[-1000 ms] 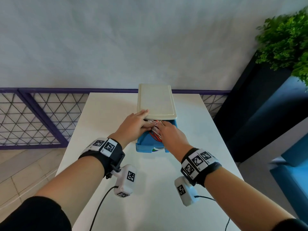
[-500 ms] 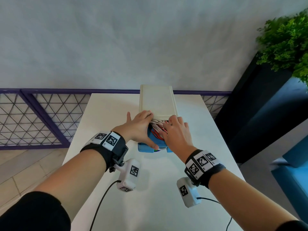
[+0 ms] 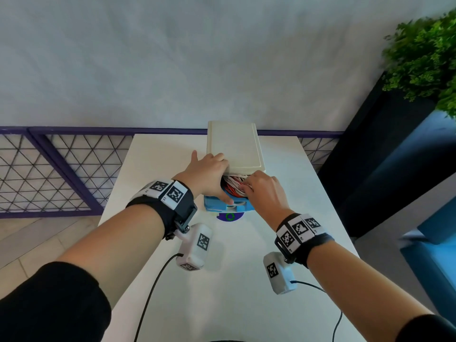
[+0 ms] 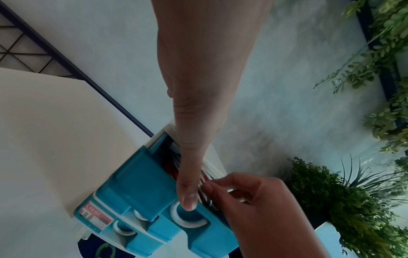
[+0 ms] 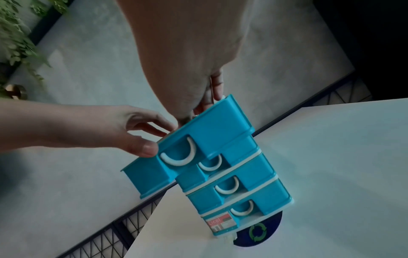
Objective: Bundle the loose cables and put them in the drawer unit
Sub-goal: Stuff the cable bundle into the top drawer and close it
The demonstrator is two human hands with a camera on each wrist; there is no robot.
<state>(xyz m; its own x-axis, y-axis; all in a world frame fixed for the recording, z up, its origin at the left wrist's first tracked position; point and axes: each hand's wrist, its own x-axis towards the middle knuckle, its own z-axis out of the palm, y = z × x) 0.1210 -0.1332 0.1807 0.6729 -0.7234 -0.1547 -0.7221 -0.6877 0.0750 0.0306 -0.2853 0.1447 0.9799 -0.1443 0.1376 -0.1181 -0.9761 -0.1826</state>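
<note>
Your left hand [image 3: 208,175] rests against the top drawer [image 5: 198,139] of the drawer unit [image 3: 234,144], thumb on its blue front, fingers loosely bent; your right hand [image 3: 265,191] reaches into that half-open drawer, fingers curled, apparently pinching the cables [image 3: 234,185], though the grip is partly hidden; the red and white cables lie inside the drawer between your hands, on the counter [image 3: 234,280].
</note>
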